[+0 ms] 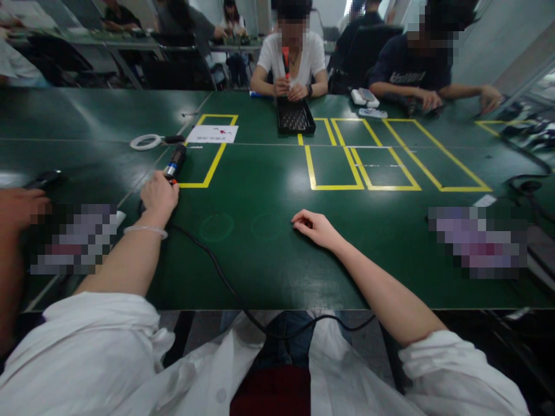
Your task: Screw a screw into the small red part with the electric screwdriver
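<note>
Since the electric screwdriver point(176, 160) lies left of centre on the green table point(260, 271), the left hand point(159, 195) would best take its barrel squarely (not the cord point(208, 254)); it covers the near end, fingers hidden, so closure cannot be told, while the right hand point(315, 227) rests loosely curled, empty
</note>
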### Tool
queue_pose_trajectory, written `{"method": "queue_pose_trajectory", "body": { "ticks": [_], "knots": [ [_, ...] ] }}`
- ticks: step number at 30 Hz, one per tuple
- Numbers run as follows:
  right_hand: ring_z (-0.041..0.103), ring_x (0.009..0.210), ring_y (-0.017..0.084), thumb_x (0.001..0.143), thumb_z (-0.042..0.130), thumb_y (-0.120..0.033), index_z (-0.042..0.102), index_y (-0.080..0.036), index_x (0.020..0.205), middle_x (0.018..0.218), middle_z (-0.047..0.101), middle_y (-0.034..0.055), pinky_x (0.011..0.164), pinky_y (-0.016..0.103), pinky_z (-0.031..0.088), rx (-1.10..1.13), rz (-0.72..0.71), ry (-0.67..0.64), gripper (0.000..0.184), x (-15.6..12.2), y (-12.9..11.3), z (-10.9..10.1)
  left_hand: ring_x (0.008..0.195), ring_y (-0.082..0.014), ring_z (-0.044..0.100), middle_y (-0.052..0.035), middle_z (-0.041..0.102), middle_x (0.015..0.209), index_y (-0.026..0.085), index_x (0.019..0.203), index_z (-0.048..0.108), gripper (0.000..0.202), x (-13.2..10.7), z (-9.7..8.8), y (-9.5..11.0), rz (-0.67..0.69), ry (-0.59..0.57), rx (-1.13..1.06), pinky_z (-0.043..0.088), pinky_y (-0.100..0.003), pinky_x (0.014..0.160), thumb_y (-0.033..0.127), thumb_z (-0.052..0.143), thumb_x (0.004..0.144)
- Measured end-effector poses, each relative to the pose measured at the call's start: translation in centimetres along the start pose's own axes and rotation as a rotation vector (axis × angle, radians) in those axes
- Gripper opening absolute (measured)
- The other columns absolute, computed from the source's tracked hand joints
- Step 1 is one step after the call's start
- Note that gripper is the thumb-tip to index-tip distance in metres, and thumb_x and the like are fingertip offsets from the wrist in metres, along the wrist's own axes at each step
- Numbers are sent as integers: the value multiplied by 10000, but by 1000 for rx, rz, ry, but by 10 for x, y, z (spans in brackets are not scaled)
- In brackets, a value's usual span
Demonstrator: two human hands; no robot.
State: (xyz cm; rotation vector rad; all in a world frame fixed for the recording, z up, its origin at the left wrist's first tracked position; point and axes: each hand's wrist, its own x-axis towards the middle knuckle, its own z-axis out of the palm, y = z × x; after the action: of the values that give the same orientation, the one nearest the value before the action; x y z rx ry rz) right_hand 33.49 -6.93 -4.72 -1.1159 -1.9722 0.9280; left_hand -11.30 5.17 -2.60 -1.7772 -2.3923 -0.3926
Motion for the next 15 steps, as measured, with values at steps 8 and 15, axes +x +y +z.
{"method": "queue_pose_trajectory", "body": {
  "ticks": [8,15],
  "knots": [
    [535,637,120,883,574,-262,657,-171,944,765,651,6,613,245,404,-10,-3,2,137,0,1,-1,1049,-247,489,-97,586,1012,19,1211,440,489,1,-4,8,-109,2,-132,330,-405,905,464,379,1019],
    [533,641,121,884,567,-255,660,-173,939,774,660,9,618,246,409,-22,-10,-3,135,0,-1,-1,1146,-196,429,-94,573,1114,49,1137,452,271,8,-15,34,-4,89,-355,306,-398,1030,248,291,1051]
  ]
}}
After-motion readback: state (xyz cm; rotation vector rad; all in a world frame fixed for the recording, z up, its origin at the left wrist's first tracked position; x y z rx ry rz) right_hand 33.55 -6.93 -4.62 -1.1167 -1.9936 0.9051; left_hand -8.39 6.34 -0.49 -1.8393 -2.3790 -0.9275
